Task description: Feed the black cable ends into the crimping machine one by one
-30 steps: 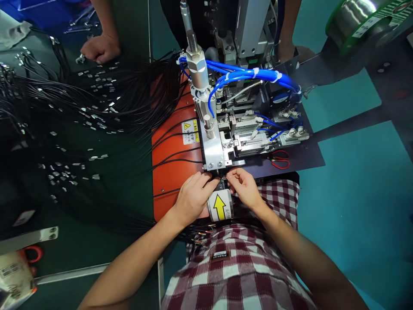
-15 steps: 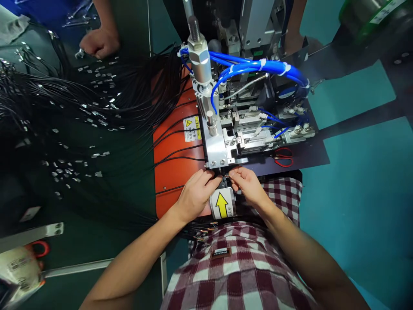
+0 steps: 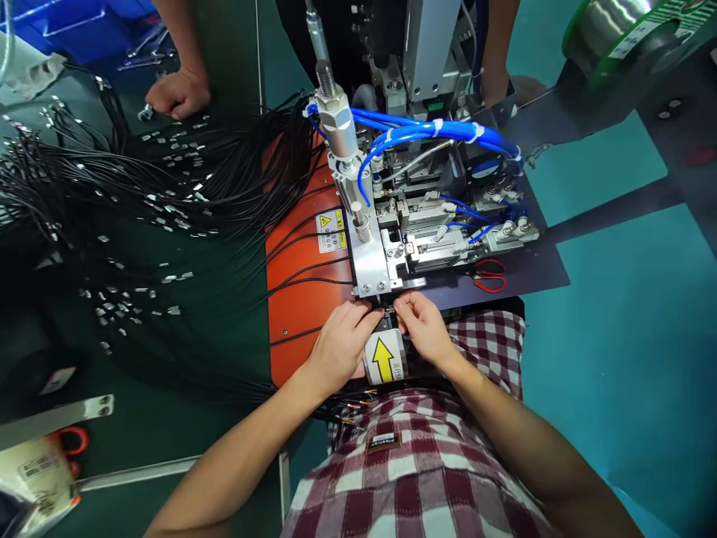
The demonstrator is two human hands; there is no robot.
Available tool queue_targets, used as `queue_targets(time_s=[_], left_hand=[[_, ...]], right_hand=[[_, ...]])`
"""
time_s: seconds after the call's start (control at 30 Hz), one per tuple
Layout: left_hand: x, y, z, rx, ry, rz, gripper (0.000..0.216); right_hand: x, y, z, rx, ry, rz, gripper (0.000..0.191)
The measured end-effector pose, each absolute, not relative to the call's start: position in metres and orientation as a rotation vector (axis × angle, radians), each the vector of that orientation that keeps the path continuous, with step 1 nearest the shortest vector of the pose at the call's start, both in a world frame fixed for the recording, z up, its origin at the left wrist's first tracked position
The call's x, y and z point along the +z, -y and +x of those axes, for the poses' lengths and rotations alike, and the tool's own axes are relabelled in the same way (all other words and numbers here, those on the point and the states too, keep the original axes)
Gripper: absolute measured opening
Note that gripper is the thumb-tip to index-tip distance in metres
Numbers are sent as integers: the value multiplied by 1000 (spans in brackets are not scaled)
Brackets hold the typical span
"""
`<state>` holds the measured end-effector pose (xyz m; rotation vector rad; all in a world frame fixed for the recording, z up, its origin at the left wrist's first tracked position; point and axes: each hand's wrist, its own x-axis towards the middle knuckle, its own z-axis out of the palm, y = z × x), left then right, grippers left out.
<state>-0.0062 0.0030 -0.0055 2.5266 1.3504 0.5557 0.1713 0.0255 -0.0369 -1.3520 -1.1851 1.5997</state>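
With the desk (image 3: 224,314) left of the arrow plate (image 3: 384,357), your right hand (image 3: 423,329) still tightly pinches an apparent wire end (image 3: 390,308) just beyond it, left hand (image 3: 341,344) alongside, grip hidden, so handling likely continues.

Orange plate (image 3: 302,310), black cables (image 3: 285,172) (checked maroon-white garment (image 3: 431,478)).

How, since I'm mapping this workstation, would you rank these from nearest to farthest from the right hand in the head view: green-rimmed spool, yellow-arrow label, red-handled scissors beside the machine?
From the right hand:
1. Yellow-arrow label, just to its left.
2. Red-handled scissors, ahead and to its right.
3. Green-rimmed spool, at the picture's upper right.
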Motion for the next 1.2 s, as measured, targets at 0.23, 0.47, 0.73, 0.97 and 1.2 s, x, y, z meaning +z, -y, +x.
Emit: queue_targets(time_s=[0.23, 0.47, 0.73, 0.97, 1.2], left_hand=[[-6, 2, -7, 445, -1390, 2542, 37], [-3, 0, -5, 500, -1364, 2544, 34], [-2, 6, 6, 431, -1476, 2506, 35], [-5, 3, 8, 539, -1458, 2490, 32], [-6, 3, 3, 685, -1407, 2438, 30]], right_hand=[[-49, -22, 187, 1595, 976, -1402, 35], [-37, -20, 176, 1605, 1100, -1379, 31], [-31, -23, 164, 1789, 854, -1280, 36], [-33, -23, 163, 1740, 853, -1289, 35], [-37, -23, 166, 1724, 928, -1250, 31]])
